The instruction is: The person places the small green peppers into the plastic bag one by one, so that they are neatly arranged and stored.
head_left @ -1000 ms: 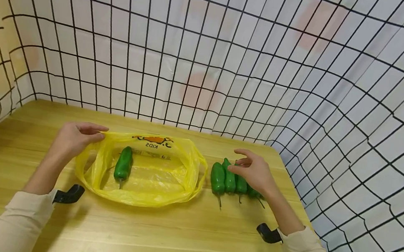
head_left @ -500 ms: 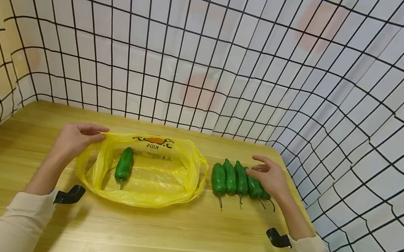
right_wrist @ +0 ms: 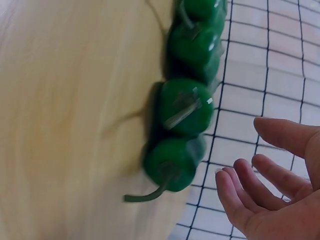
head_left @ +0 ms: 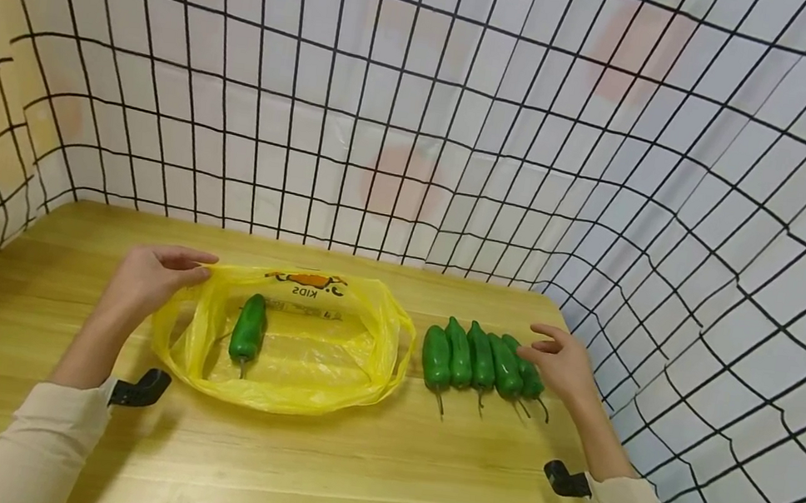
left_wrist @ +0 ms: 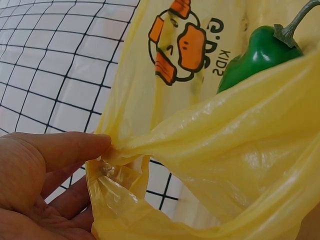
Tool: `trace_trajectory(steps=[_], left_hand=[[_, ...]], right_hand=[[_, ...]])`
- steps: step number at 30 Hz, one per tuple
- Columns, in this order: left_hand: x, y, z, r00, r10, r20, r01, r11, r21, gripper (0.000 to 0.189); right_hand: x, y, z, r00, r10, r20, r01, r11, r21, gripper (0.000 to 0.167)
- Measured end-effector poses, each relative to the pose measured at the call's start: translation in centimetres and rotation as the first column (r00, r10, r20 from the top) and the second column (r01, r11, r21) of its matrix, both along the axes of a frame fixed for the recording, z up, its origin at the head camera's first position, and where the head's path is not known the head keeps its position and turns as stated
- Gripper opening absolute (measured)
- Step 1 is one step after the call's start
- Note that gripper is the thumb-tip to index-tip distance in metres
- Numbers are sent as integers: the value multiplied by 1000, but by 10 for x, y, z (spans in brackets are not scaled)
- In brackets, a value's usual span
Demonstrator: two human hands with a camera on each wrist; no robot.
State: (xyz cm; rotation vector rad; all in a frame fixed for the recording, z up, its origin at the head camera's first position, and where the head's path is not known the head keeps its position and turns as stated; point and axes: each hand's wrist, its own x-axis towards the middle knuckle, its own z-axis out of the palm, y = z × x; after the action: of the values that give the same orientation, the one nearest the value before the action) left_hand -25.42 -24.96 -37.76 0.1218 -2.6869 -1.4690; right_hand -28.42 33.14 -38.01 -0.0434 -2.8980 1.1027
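My left hand (head_left: 152, 278) pinches the upper left rim of a yellow plastic bag (head_left: 309, 402) between thumb and fingers. The bag lies with its mouth held wide, and one green pepper (head_left: 247, 331) is inside it, stem toward me. In the left wrist view the bag's printed cartoon face shows beyond the thumb. To the right of the bag, several green peppers (head_left: 438, 358) lie side by side in a row. My right hand (head_left: 561, 362) hovers by the rightmost pepper (head_left: 530, 378), fingers loosely bent and holding nothing; the right wrist view shows a gap between them.
Everything lies on a wooden table (head_left: 315, 476). A white sheet with a black grid (head_left: 404, 117) rises behind the table and along both sides. Black wrist cameras (head_left: 143, 389) sit at both cuffs.
My right hand has moved rightward along the row, from above the middle peppers to the right end, uncovering the peppers beneath it. My left hand stays on the bag rim.
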Motion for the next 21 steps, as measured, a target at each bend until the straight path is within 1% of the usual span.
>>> trace_trajectory(steps=[3, 6, 11, 15, 21], left_hand=[[-1, 0, 0, 1000, 5, 5, -5, 1000, 0, 43], [-1, -1, 0, 1000, 5, 4, -5, 1000, -1, 43], [-1, -1, 1, 1000, 1, 8, -1, 1000, 5, 43], [0, -1, 2, 1000, 0, 7, 0, 1000, 15, 43], [1, -1, 2, 1000, 4, 12, -4, 1000, 23, 43]], right_hand=[[0, 6, -5, 1000, -24, 5, 24, 999, 22, 60], [2, 10, -10, 999, -37, 21, 36, 999, 18, 60], [5, 17, -14, 999, -25, 45, 24, 1000, 19, 61], [5, 19, -15, 999, -10, 51, 8, 1000, 30, 60], [3, 22, -19, 994, -9, 108, 6, 1000, 23, 59]])
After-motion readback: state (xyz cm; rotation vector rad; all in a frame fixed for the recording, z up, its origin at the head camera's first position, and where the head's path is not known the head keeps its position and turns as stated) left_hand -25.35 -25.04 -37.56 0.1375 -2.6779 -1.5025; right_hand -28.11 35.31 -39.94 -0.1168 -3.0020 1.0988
